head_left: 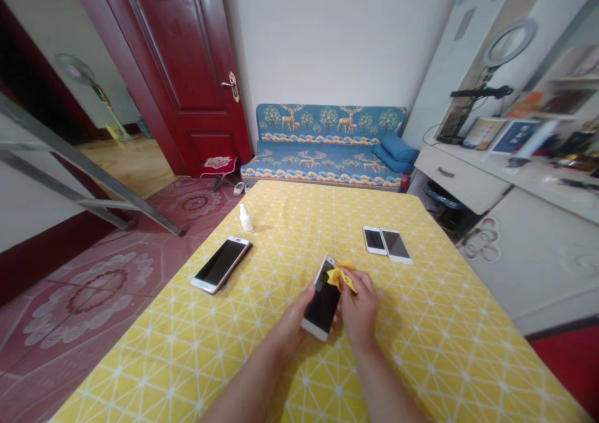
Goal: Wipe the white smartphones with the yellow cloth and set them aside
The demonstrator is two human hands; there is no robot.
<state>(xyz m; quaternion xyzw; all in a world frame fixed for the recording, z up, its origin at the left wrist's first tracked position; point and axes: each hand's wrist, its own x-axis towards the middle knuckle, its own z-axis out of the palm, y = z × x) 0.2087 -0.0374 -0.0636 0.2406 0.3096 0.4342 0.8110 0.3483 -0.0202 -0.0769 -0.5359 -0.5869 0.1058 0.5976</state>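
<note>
A white smartphone with a dark screen is held tilted above the table by my left hand, thumb along its left edge and fingertips showing at the right edge. My right hand pinches a small yellow cloth over the upper right part of the screen. The cloth seems to touch the glass. Part of the cloth is hidden in my fingers.
A yellow patterned tablecloth covers the table. On its left lie stacked phones near a small white spray bottle. Two smaller white phones, one left and one right, lie side by side at the right.
</note>
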